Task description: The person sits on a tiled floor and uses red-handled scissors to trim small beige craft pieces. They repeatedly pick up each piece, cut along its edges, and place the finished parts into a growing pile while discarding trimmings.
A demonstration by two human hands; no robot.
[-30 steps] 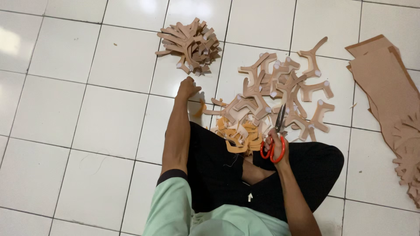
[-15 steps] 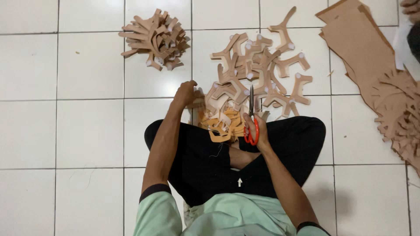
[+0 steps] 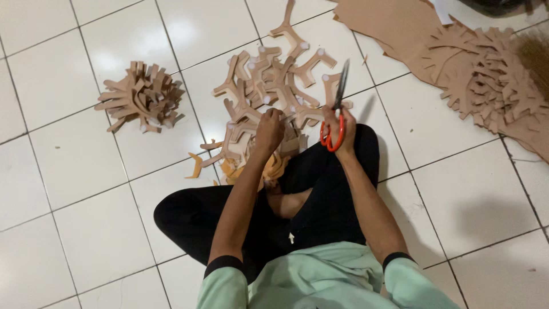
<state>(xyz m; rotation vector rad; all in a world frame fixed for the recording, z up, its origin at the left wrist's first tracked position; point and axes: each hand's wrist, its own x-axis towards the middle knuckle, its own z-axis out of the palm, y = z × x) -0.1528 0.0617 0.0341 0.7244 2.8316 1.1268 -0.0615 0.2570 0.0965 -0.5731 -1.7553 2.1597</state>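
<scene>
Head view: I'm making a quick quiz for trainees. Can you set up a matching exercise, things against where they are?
Things:
1. scissors
2. neat bundle of cutouts
3. loose heap of cutouts
4. large cardboard sheets

Places:
a. far right on the floor
b. under the left hand
c. in the right hand
d. alone on the left tiles

Pairs: 1-c, 2-d, 3-b, 4-a

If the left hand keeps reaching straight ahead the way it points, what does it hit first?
Probably the pile of brown cardboard cutouts right ahead of the left hand; it already seems to touch them.
</scene>
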